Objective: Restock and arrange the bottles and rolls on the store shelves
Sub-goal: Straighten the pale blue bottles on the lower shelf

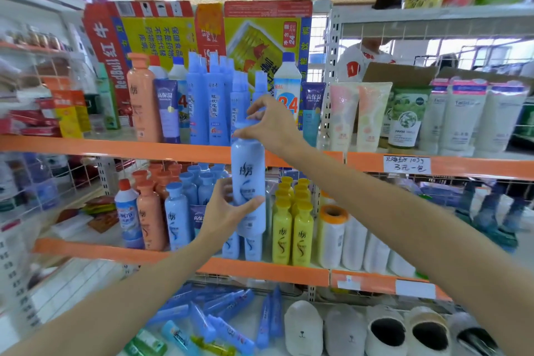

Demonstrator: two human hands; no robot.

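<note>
A tall light-blue shampoo bottle (249, 173) is held upright in front of the shelves, between the top and middle levels. My left hand (228, 211) wraps around its lower body. My right hand (268, 121) pinches its blue cap from above. On the middle shelf (95, 250) stand matching blue bottles (176, 218), orange bottles (150, 215) and yellow bottles (291, 228). White plastic-wrapped rolls (332, 235) with orange cores stand to the right of the yellow ones.
The top shelf (115, 146) carries blue spray bottles (208, 107), an orange bottle (141, 95), tubes (372, 115) and Red Bull cartons (161, 32) behind. Below lie loose blue tubes (219, 315) and slippers (384, 332). A person (364, 58) stands behind the right rack.
</note>
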